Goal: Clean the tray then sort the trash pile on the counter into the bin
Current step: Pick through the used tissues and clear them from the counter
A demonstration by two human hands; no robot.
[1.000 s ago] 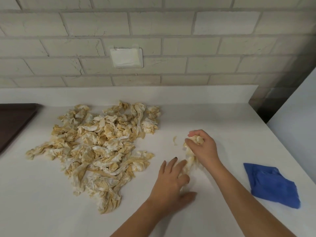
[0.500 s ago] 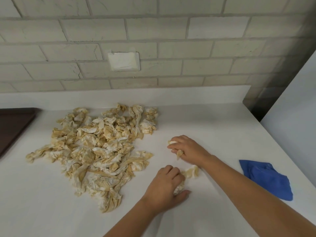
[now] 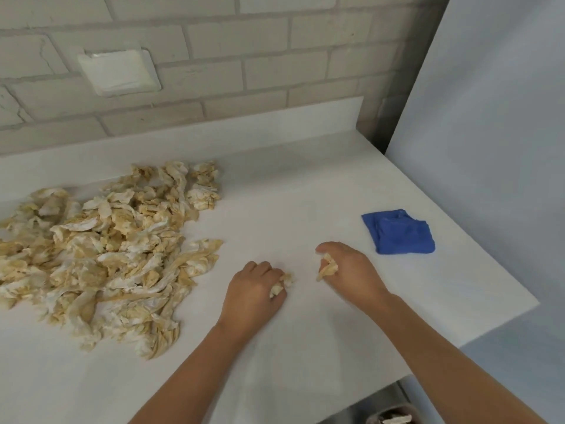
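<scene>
A broad pile of crumpled, yellow-stained white paper scraps point(image 3: 107, 255) lies spread over the white table point(image 3: 305, 203), running off the left edge of the view. Both hands work just to the right of that pile, on bare table. The left hand point(image 3: 253, 290) is the nearer to the pile, knuckles up and fingers curled under. Its grip is clamped on a small stained paper wad point(image 3: 282, 284), which pokes out at the thumb side and touches the table. Farther right of the pile, apart from the left hand, the right hand point(image 3: 351, 272) rests with fingers bent inward. Its grip is closed round a second stained paper scrap point(image 3: 327, 267), whose twisted end hangs out below the thumb (whether that end reaches the table cannot be told). The two held scraps are separate from each other and from the pile, with bare table between them. Farther right of the pile than either hand, a rumpled blue cloth point(image 3: 397, 232) lies on the table, near the right hand but not touching it. Behind the pile, a white square plate point(image 3: 117, 71) sits on the pale brick wall point(image 3: 275, 56).
</scene>
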